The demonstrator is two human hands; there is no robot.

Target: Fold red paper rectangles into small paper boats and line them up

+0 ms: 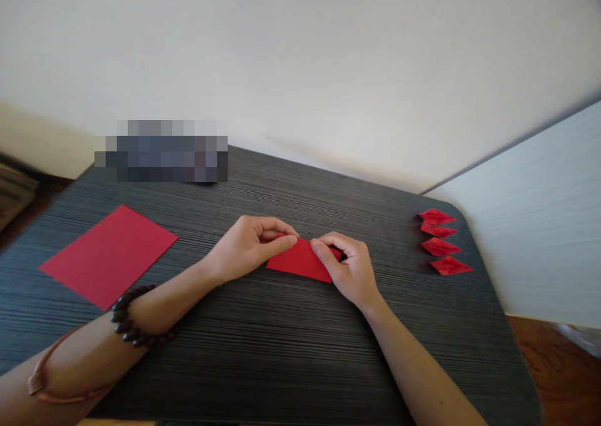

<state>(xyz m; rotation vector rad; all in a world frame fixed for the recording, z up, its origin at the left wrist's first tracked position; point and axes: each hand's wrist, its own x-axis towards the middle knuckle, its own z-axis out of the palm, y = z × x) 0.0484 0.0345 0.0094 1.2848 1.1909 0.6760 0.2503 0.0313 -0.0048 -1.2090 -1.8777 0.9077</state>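
Observation:
A red sheet of paper point(300, 260), folded into a narrow rectangle, lies in front of me near the middle of the table. My left hand point(256, 244) pinches its far edge at the left between thumb and fingers. At the right end of that same edge, my right hand point(350, 260) grips the paper, thumb on top and fingers behind. The two thumbs are a short distance apart. Fingers cover both far corners of the folded paper.
On the dark wood-grained table point(282, 351), a flat red paper square point(110, 257) lies at the left. Several folded red paper pieces point(439, 246) form a column near the right edge. A pixelated item point(169, 157) sits at the back left. A pale wall point(328, 69) rises behind.

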